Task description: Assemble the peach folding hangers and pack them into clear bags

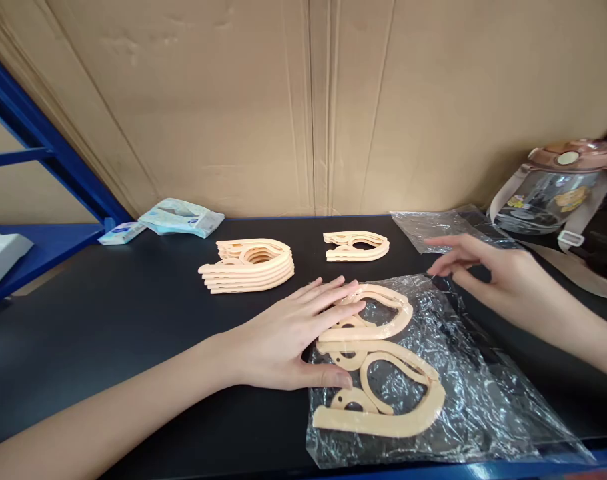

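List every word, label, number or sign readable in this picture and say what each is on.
No text here can be read.
On the tissue pack: blue print, too blurred to read.
On the small tissue pack: blue label, too small to read.
On the water bottle: yellow sticker, blurred, no legible words.
On the plastic hangers, plastic bag and cardboard wall: no print visible.
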Available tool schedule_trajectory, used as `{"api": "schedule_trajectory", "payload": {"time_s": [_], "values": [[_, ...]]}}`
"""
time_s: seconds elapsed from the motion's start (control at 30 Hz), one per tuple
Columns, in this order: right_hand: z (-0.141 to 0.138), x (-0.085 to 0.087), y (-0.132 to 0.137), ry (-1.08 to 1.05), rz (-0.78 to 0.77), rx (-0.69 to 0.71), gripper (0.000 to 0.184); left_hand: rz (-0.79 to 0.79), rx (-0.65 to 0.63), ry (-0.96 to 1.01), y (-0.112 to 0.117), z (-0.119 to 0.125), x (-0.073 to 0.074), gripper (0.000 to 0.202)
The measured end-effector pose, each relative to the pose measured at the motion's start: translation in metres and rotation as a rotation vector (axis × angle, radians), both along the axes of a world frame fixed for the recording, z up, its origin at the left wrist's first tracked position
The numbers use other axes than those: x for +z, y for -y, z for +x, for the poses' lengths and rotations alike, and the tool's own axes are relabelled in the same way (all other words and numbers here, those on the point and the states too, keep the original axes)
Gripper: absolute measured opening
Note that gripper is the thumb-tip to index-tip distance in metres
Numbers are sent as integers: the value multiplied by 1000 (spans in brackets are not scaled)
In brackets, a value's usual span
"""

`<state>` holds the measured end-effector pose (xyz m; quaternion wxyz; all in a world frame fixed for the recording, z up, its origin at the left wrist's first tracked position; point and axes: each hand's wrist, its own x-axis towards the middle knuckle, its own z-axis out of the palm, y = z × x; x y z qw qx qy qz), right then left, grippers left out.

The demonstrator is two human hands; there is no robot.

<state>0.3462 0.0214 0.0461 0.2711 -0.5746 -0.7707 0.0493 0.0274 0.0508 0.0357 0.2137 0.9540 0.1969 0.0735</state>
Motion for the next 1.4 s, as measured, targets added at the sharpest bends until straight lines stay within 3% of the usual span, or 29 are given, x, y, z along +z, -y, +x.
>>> {"api": "schedule_trajectory", "payload": {"time_s": [0.13,0.23,0.4,0.5,0.67,0.83,1.0,1.13,1.3,1.4], "values": [[-4,13,-30,95,49,92,33,9,1,8,0,0,1,84],[-16,13,-61,187,79,215,37,20,-7,15,2,0,4,81],[-38,5,-104,258,-22,300,67,29,76,-36,4,0,6,59],[-46,1,-118,256,-110,347,79,23,142,-11,1,1,4,53],[-49,2,-122,173,-159,360,79,3,168,54,-4,-1,1,53],[-31,23,-97,115,-25,268,75,-10,209,58,-6,-4,0,51],[11,36,-38,326,62,63,65,-6,213,31,-5,-5,-2,52],[43,25,13,392,87,-41,66,15,211,4,-4,-5,0,55],[47,5,55,312,-72,53,62,14,45,-12,3,-2,9,90],[42,0,64,302,-108,116,63,9,-50,-35,9,2,12,95]]}}
